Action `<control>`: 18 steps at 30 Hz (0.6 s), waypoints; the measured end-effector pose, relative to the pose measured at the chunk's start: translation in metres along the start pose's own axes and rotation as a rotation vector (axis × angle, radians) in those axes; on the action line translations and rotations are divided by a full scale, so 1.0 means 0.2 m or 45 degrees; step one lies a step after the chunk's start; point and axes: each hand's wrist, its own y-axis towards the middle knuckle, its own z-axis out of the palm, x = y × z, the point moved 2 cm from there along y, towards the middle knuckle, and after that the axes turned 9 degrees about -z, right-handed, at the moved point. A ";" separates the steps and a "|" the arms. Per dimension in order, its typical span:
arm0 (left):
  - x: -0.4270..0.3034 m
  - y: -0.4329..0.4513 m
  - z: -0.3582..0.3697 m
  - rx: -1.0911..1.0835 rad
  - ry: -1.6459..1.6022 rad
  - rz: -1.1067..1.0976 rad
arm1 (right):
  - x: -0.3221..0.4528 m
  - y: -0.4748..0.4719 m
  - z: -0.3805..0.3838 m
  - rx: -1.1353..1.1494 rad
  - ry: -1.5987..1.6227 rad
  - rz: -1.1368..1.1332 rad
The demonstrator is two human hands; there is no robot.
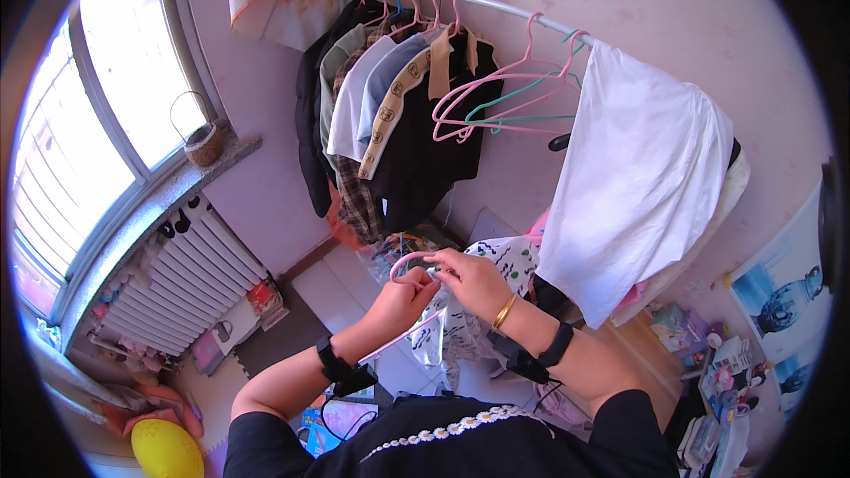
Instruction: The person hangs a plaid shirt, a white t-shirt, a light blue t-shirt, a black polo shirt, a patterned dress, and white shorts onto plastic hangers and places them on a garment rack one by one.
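Note:
A pink clothes hanger (pixel 406 257) is in my left hand (pixel 404 302), which is closed around it just below the curved hook. Beside it, the fingers of my right hand (pixel 470 279) are bent in at the hook's tip, with a bit of white cloth at the fingertips. From the hanger hangs a white garment (pixel 458 325) with a black and green print; part of it spreads out beyond my right hand. One pink arm of the hanger slants down towards my left wrist. My forearms partly hide the garment's lower end.
A clothes rail (pixel 495 5) ahead carries several shirts and jackets (pixel 412 126), bare pink hangers (pixel 458 96) and a green one. White cloth (pixel 637 179) drapes its right end. To the left are a radiator (pixel 186 279), a windowsill basket (pixel 203 145) and a yellow balloon (pixel 166 448). Boxes (pixel 727 358) stand right.

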 end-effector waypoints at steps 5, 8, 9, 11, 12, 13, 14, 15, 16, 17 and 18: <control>0.04 0.02 -0.05 -0.072 -0.003 -0.045 | 0.02 0.01 -0.05 -0.030 -0.278 -0.211; 0.03 0.02 -0.10 -0.070 0.034 0.023 | -0.01 0.03 -0.11 -0.090 -0.609 -0.415; 0.03 0.02 -0.12 -0.065 0.059 0.037 | -0.02 0.04 -0.12 -0.061 -0.599 -0.451; 0.01 0.03 -0.14 -0.079 0.116 0.137 | -0.04 0.05 -0.13 -0.007 -0.583 -0.524; -0.01 0.04 -0.14 -0.098 0.148 0.222 | -0.04 0.05 -0.12 0.038 -0.566 -0.479; -0.02 0.05 -0.15 -0.117 0.181 0.306 | -0.04 0.05 -0.11 0.083 -0.580 -0.456; -0.02 0.06 -0.15 -0.099 0.180 0.247 | -0.05 0.05 -0.10 0.129 -0.591 -0.430; -0.03 0.07 -0.16 -0.122 0.233 0.260 | -0.05 0.06 -0.09 0.173 -0.603 -0.406; -0.04 0.08 -0.18 -0.139 0.296 0.263 | -0.05 0.06 -0.09 0.147 -0.605 -0.387; -0.05 0.08 -0.19 -0.146 0.362 0.235 | -0.06 0.07 -0.09 0.122 -0.609 -0.371; -0.07 0.08 -0.21 -0.322 0.313 0.424 | -0.06 0.08 -0.10 0.097 -0.613 -0.354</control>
